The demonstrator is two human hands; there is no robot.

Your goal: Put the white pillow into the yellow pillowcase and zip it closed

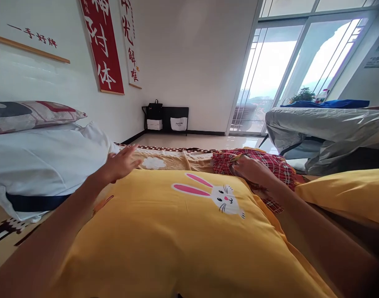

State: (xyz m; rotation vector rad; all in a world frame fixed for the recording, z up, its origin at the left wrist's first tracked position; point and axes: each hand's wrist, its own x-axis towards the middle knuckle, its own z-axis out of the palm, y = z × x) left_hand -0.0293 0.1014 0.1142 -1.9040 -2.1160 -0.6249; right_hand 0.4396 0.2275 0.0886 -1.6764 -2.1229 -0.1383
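A plump yellow pillow (140, 219) with a white rabbit face and pink ears fills the lower middle of the head view. My left hand (123, 163) is at its far left corner, fingers stretched out and apart, holding nothing I can see. At the far right corner, my right hand (247, 167) has its fingers curled in, with a bit of yellow fabric showing at the fingertips; it seems closed on the pillow's corner. Under and beyond that hand lies a crumpled red plaid cloth (270, 161).
White folded bedding (46, 157) with a patterned pillow (34, 118) on top stands at left. A tan blanket (171, 159) lies beyond the yellow pillow. More yellow fabric (351, 192) is at right, below a plastic-covered table (326, 124). A black bag (154, 111) is by the far wall.
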